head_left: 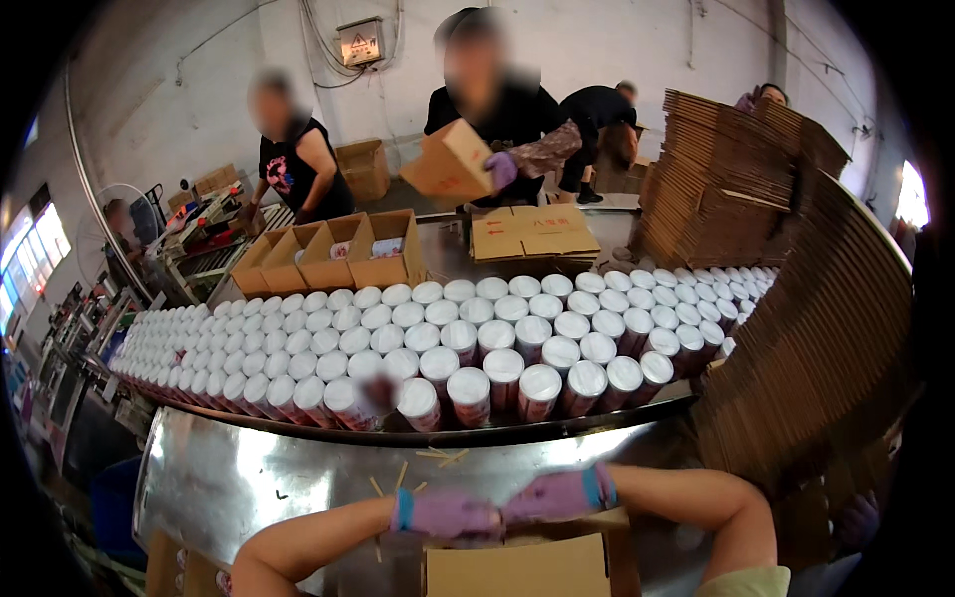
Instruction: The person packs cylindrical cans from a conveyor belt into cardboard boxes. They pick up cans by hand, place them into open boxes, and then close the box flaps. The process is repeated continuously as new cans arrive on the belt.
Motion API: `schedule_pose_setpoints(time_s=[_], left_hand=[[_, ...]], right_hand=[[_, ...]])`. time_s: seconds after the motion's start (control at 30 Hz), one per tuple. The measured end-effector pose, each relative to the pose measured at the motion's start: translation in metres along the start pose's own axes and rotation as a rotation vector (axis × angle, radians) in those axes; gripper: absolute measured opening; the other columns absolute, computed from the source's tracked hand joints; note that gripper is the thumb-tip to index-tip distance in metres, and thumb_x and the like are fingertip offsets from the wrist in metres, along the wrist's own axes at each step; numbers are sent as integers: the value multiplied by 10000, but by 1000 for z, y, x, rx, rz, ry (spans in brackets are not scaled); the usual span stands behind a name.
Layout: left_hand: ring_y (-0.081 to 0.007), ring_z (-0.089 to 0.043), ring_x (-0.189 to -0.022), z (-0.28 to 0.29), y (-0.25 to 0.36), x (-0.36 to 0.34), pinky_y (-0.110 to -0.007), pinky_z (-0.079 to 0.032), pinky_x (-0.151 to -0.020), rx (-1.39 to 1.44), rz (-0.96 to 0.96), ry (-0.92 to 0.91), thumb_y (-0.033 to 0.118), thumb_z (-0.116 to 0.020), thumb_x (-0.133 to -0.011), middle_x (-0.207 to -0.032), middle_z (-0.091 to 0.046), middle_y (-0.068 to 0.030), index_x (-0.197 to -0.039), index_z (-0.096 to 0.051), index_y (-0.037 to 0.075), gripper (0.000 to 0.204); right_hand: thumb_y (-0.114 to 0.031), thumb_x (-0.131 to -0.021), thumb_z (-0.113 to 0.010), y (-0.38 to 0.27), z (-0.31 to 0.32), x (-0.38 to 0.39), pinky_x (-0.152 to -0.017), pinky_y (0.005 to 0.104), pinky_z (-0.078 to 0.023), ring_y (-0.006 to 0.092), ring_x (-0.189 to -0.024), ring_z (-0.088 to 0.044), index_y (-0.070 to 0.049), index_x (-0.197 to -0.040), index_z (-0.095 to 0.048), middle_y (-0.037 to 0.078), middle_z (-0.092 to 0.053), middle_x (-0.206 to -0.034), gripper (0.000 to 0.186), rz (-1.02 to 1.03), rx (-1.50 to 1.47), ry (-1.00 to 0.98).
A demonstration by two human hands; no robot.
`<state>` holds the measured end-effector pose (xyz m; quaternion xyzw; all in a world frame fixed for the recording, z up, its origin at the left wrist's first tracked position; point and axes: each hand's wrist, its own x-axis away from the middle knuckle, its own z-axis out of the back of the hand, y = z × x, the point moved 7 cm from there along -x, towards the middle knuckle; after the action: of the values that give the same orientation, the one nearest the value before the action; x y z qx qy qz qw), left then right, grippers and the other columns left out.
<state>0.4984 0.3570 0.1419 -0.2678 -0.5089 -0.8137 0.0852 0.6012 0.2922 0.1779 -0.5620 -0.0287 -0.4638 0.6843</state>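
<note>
In purple gloves with blue cuffs, my left hand (448,513) and my right hand (550,497) meet at the far edge of a cardboard box (517,569) close to my body. Both hands look closed, fingertips pointing toward each other and nearly touching. Whatever is between the fingers is too small or hidden to make out. The box's pale brown flap lies below the hands, and its lower part is cut off by the frame. Thin yellowish strips (443,457) lie on the metal table (239,468) beyond my left wrist.
Rows of white-lidded cans (470,396) stand on a conveyor ahead. Tall stacks of flattened cartons (806,338) rise at the right. Across the conveyor, a gloved person holds a carton (448,164); open boxes (333,254) stand left of them. Another box (164,567) sits at lower left.
</note>
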Motion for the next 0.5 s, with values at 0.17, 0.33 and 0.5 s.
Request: schedule_pose_setpoints(time_s=[0.17, 0.33, 0.5], left_hand=[[-356, -360, -1302, 135, 46, -3, -474, -247, -1097, -940, 55, 1173, 459, -676, -753, -1375, -425, -201, -1403, -380, 82, 808], [-371, -334, -1273, 110, 11, -34, -519, -195, -1104, -1038, 125, 1107, 378, -713, -708, -1315, -403, -196, -1374, -346, 8, 845], [-352, -407, -1207, 89, 17, -17, -477, -301, -1049, -776, -95, 1130, 243, -747, -686, -1270, -433, -167, -1361, -363, 22, 807]], right_hand=[[-448, -763, -648, 20, 142, 4, -1061, 563, -213, 390, -1321, -312, -191, -1425, -349, 183, -362, -1440, 770, -457, 855, 1198], [-220, -821, -574, 36, 124, -24, -937, 474, -353, 298, -1149, -495, -241, -1375, -409, 127, -483, -1323, 578, -349, 775, 1233], [-238, -768, -661, 36, 112, 8, -804, 406, -423, 250, -965, -567, -274, -1275, -520, 34, -579, -1152, 527, -212, 803, 1309]])
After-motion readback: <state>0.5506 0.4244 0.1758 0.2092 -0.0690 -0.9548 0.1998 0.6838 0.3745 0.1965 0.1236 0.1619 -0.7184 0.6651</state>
